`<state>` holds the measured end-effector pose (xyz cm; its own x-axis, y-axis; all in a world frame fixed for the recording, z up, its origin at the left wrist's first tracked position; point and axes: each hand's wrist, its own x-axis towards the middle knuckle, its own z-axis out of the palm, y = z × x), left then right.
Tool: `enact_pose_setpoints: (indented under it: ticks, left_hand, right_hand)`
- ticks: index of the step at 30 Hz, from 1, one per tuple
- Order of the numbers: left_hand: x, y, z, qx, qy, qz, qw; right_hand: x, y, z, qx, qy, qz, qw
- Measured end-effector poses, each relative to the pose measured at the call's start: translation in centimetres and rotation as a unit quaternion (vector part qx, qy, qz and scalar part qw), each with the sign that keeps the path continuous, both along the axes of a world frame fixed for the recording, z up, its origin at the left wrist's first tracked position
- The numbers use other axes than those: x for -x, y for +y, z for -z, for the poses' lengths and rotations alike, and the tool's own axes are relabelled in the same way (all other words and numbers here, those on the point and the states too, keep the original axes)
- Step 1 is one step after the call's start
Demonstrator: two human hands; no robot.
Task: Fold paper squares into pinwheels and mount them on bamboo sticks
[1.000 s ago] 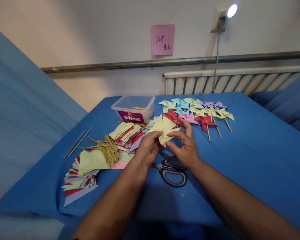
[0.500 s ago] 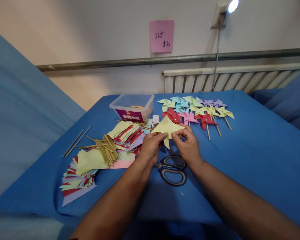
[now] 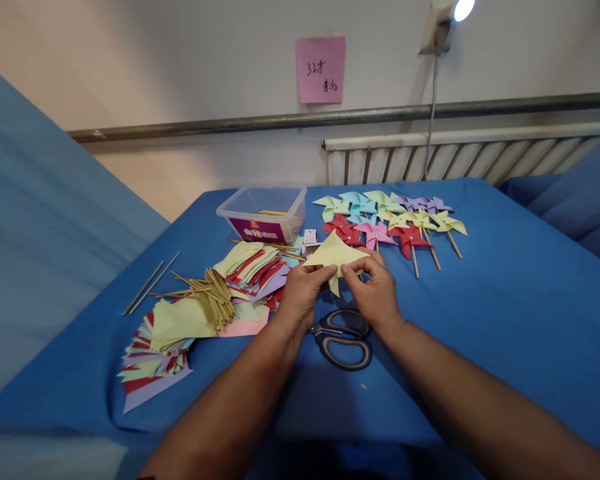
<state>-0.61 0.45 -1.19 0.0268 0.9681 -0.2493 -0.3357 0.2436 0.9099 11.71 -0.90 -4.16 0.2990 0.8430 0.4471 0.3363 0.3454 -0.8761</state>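
Observation:
A pale yellow piece of paper [image 3: 334,252] with pointed corners is held up above the table between both hands. My left hand [image 3: 303,293] pinches its lower left part, thumb on top. At the lower right, my right hand [image 3: 375,290] grips the same paper between thumb and fingers. One narrow paper point hangs down between the two thumbs. Dark-handled scissors [image 3: 343,339] lie just below the hands, their blades partly hidden by my left hand. Beyond the paper sit several finished paper pinwheels [image 3: 375,233] on sticks, in red, pink, yellow, blue, green and purple.
Left of my hands are a bundle of wooden sticks [image 3: 213,300], stacks of coloured paper [image 3: 255,270] and a fanned paper pile [image 3: 155,363]. A clear plastic box [image 3: 265,220] stands behind, beside a small white box [image 3: 310,237]. Two loose sticks [image 3: 147,287] lie farther left.
Both hands keep their pinch on the yellow paper, which has barely moved. The whole view has shifted very slightly.

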Motion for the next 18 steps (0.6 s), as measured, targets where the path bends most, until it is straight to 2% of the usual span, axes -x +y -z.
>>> enact_pose_setpoints:
  ticks: [12, 15, 18]
  left_hand:
    - [0.1, 0.2, 0.3, -0.016, 0.054, 0.001, 0.998]
    - [0.3, 0.2, 0.0, -0.021, 0.101, 0.003, 0.995]
    - [0.6, 0.0, -0.8, -0.02, 0.145, 0.023, 0.989]
  right_hand:
    - [0.0, -0.1, -0.3, 0.027, 0.007, -0.008, 1.0]
    - [0.0, -0.1, -0.2, 0.02, 0.008, -0.009, 1.0]
    - [-0.7, 0.3, -0.4, 0.013, 0.069, -0.01, 0.998]
